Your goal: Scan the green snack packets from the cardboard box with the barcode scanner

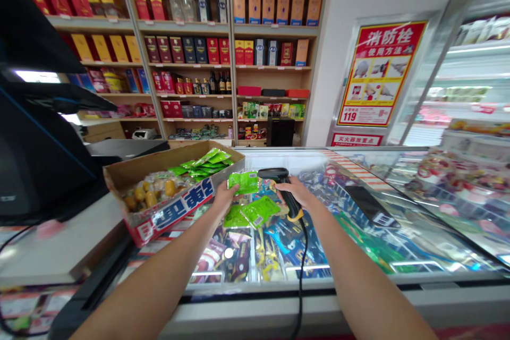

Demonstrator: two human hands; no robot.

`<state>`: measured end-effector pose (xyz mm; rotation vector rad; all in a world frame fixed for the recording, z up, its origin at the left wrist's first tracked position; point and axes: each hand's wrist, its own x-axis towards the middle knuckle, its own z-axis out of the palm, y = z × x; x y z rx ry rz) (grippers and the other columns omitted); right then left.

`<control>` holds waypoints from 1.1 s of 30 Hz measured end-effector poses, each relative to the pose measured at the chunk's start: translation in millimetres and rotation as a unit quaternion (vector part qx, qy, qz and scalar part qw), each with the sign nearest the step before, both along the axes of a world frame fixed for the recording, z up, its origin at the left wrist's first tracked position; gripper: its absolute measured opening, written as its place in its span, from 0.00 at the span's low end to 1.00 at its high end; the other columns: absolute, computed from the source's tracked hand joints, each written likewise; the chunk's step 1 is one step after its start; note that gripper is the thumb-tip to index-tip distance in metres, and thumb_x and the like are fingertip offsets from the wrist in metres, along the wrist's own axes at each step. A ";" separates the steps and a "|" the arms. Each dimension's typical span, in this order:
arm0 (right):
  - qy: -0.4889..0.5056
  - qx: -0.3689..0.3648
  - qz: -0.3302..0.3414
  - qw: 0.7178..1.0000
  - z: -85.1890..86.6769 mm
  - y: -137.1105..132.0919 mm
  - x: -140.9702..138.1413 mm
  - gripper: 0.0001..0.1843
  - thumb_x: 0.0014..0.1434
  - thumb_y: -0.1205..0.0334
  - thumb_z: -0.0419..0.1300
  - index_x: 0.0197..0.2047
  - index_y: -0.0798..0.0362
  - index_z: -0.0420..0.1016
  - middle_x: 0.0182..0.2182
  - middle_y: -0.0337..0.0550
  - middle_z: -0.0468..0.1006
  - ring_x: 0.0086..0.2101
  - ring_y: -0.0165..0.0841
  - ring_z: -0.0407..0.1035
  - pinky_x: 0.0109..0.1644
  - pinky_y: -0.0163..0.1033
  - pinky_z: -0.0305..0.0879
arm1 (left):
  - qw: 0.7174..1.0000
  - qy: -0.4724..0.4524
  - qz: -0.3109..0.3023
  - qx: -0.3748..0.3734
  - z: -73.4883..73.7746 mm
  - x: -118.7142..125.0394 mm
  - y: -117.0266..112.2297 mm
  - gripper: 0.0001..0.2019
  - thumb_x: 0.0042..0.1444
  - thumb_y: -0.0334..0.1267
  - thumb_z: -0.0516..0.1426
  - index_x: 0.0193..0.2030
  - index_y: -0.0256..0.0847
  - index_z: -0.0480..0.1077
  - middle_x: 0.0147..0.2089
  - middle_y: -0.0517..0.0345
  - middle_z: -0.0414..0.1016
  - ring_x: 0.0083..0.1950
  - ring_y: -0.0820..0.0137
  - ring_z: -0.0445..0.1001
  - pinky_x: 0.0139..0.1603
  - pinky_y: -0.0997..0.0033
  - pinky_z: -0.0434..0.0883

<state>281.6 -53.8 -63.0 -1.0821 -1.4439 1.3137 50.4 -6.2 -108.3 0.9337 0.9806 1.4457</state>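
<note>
My left hand point(225, 197) holds a green snack packet point(243, 183) by its lower edge, up in front of a black handheld barcode scanner point(287, 196). My right hand point(294, 192) is shut around the scanner's handle, with the scanner head pointing toward the packet. Its black coiled-free cable point(303, 271) hangs down past the freezer front. Two more green packets point(255, 212) lie on the freezer's glass lid point(358, 212) just below my hands. To the left stands an open cardboard box point(171, 191) holding green packets point(203, 164) and yellow snack packets point(151, 195).
A dark checkout monitor point(40, 143) stands on a white counter point(59, 239) at the left. Behind the freezer, wooden shelves point(191, 64) carry boxed liquor and bottles. A red fire-hydrant poster point(381, 73) hangs on the wall, and a lit display case point(470, 90) stands at the right.
</note>
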 end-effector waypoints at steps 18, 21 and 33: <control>-0.032 -0.006 -0.006 0.999 -2.4 1.4 0.5 0.13 0.43 0.54 0.64 0.21 0.54 0.69 0.13 0.39 0.70 0.13 0.29 0.62 0.17 0.36 0.62 | 1.000 -0.017 -0.002 -0.014 -4.7 0.1 4.9 0.15 0.43 0.27 0.68 0.37 0.35 0.68 0.36 0.52 0.78 0.34 0.67 0.79 0.29 0.71 0.77; -0.021 -0.012 -0.015 1.000 -2.9 1.9 0.3 0.13 0.43 0.54 0.65 0.23 0.54 0.69 0.13 0.38 0.70 0.14 0.29 0.61 0.17 0.36 0.61 | 1.000 -0.015 -0.009 -0.016 -3.4 2.5 2.6 0.15 0.43 0.28 0.68 0.36 0.35 0.68 0.37 0.52 0.78 0.34 0.67 0.79 0.29 0.71 0.77; 0.120 0.017 -0.016 0.993 26.6 4.5 -33.5 0.13 0.44 0.55 0.64 0.29 0.55 0.71 0.15 0.38 0.71 0.15 0.29 0.63 0.17 0.34 0.63 | 0.979 0.024 0.099 0.175 71.8 -14.3 9.5 0.07 0.51 0.29 0.57 0.38 0.39 0.63 0.40 0.58 0.71 0.38 0.70 0.76 0.39 0.62 0.79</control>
